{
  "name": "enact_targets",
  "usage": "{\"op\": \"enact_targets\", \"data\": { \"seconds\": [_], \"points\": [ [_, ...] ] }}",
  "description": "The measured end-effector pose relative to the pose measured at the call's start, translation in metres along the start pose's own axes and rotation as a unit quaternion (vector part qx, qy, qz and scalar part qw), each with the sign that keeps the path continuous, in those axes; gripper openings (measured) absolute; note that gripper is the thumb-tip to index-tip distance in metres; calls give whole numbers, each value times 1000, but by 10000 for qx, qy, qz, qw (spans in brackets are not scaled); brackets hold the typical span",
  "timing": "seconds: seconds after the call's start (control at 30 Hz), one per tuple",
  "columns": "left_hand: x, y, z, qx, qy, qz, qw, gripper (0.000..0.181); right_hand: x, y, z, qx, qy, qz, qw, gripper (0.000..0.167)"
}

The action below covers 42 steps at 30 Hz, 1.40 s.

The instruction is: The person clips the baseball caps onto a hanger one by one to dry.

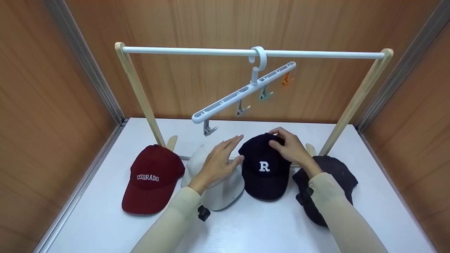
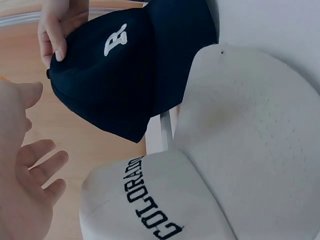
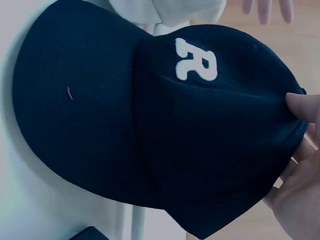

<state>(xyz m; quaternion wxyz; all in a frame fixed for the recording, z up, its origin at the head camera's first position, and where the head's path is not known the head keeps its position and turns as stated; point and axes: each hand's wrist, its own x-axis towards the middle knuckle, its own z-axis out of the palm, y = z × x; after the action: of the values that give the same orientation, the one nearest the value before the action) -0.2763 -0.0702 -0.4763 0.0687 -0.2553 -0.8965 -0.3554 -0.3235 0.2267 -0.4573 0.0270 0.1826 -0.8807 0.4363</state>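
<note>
Centrally, a navy cap lettered R, its crown pinched by the right hand; the left hand hovers just beside, fingers extended.

You get bright, fairly even light in head view, warm off far wall. White bench shows soft sheen toward near middle; your left sleeve has faint, blurry-edged shadow beside it. White cap pale, low contrast against bench. Navy cap nearly black there, folds lost, white letter crisp. Your right wrist view dimmer, bluish, grey shadow along brim; left wrist view brighter, lettering sharp enough to read.
</note>
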Motion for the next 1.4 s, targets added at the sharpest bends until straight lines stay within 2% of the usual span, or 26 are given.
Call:
{"op": "enact_targets", "data": {
  "seconds": [0.13, 0.27, 0.37, 0.47, 0.57, 0.8, 1.07, 1.4],
  "points": [
    [4, 6, 3, -573, -259, -264, 9977, 65, -3, -6, -3, 106, -130, -70, 9998, 28],
    [10, 9, 9, -1095, -415, -578, 9914, 65, -7, -11, -6, 289, -226, -70, 9993, 26],
    [13, 9, 13, -1256, -460, -756, 9881, 64, -9, -13, -8, 342, -262, -98, 9990, 26],
    [15, 8, 15, -1348, -488, -789, 9865, 63, -11, -17, -10, 325, -319, -175, 9988, 26],
    [16, 9, 16, -1481, -532, -707, 9850, 63, -13, -21, -12, 332, -371, -231, 9985, 25],
    [20, 13, 15, -1748, -556, -242, 9827, 59, -17, -29, -17, 333, -433, -369, 9978, 24],
    [23, 20, 12, -2555, -676, 173, 9643, 57, -20, -40, -20, 497, -613, -546, 9954, 23],
    [30, 20, 18, -2734, -596, 667, 9577, 51, -18, -36, -36, 743, -944, -774, 9897, 25]
  ]
}}
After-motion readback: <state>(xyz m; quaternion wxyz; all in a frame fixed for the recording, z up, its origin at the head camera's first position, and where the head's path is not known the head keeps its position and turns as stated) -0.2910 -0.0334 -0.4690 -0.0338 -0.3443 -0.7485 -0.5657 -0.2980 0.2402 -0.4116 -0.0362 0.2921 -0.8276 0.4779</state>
